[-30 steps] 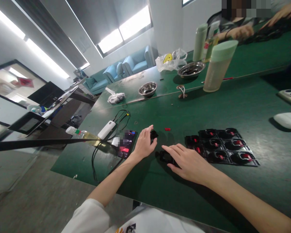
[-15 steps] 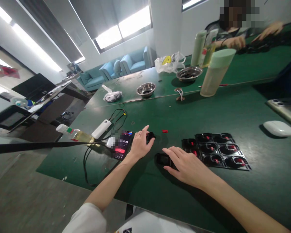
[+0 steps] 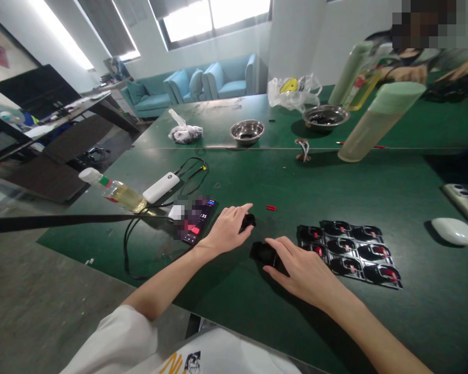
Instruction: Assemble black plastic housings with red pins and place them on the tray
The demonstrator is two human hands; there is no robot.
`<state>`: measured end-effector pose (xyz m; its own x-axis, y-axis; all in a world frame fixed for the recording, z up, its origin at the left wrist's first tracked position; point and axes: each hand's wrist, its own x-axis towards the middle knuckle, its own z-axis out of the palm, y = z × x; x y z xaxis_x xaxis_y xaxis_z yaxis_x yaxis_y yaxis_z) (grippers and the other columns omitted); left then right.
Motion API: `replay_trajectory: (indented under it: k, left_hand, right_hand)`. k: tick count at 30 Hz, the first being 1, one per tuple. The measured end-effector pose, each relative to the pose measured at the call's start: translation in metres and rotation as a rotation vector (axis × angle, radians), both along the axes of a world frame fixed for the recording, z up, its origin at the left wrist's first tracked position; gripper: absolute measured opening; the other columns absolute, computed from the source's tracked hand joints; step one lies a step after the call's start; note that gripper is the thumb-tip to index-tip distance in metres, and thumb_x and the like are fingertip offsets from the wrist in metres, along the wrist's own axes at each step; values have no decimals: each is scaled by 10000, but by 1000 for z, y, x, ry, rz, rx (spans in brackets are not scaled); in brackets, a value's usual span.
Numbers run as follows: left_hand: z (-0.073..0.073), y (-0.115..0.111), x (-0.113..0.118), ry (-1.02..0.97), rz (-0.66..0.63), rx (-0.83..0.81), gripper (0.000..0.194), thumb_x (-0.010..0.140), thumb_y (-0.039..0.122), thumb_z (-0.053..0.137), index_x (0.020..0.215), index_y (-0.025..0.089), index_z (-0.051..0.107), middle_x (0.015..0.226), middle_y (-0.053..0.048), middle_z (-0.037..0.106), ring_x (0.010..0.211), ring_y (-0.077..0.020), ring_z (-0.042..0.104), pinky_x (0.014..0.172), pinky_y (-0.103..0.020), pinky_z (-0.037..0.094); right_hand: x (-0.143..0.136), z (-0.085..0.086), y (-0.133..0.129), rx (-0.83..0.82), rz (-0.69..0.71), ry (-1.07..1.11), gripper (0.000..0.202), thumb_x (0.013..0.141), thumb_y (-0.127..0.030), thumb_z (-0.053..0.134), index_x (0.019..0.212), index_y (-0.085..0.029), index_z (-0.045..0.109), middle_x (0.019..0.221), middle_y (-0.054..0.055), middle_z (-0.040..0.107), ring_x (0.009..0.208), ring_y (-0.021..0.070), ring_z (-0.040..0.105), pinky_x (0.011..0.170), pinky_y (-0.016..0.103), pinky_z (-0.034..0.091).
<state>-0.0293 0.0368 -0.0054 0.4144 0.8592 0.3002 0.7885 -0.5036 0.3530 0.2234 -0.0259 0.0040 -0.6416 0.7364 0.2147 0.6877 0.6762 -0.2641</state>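
My left hand [image 3: 226, 228] is curled over a small black plastic piece [image 3: 248, 222], which shows between its thumb and fingers. To the right, my right hand [image 3: 302, 267] grips a black rectangular plastic part [image 3: 264, 253] between thumb and fingers, low over the green table [image 3: 234, 283]. The two black pieces are apart. Beyond the hands lies a small red piece [image 3: 271, 208]. Beside my right hand, several black plastic parts with red bits inside [image 3: 361, 253] lie in close rows.
Left of my hands are a lit phone [image 3: 198, 221], a white power bank [image 3: 161, 187] with cables and a bottle of yellowish liquid [image 3: 120, 195]. Metal bowls [image 3: 247, 132], a tall tumbler [image 3: 380, 122] and a white mouse-like object [image 3: 455, 230] stand farther off. A person sits across the table.
The head view has tilted and shifted, so the table sits differently in the picture. Both hands keep nearly the same pose on their black pieces.
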Motion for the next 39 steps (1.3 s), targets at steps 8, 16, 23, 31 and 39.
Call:
replay_trajectory:
  k: [8,16,23,31,39]
  left_hand:
    - [7,-6,-1,34,-30,-45,519,981,272,643,1467,177,488,1303,-130,706,1180,-306,662,1018,-462,524]
    - [9,-10,1,63,-34,-49,509,984,306,665,1445,170,495,1273,-131,692,1177,-318,654,1022,-477,524]
    - [11,-12,0,58,23,-61,379,961,371,720,1262,186,582,1188,-111,683,1109,-305,650,985,-463,541]
    - [13,-12,-1,37,30,-74,304,948,377,735,1169,208,612,1114,-81,689,1031,-279,664,934,-442,545]
    - [12,-11,-2,57,33,-73,263,952,370,732,1130,205,630,1078,-75,693,1004,-272,663,911,-430,544]
  right_hand:
    - [2,1,3,-24,48,26,463,1028,-335,612,1432,-148,486,1269,154,691,883,275,771,624,364,619]
    - [5,3,2,-86,49,59,495,1024,-333,620,1464,-154,481,1294,156,679,909,288,778,680,412,662]
    - [8,12,-1,45,95,55,428,1050,-350,603,1408,-129,526,1264,173,704,1043,301,760,720,380,660]
    - [12,14,0,146,84,-35,251,1049,-333,616,1201,-134,643,1119,137,738,872,243,749,593,315,561]
    - [12,14,0,182,48,-79,331,999,-382,713,1187,-115,659,1130,132,747,850,243,749,587,316,515]
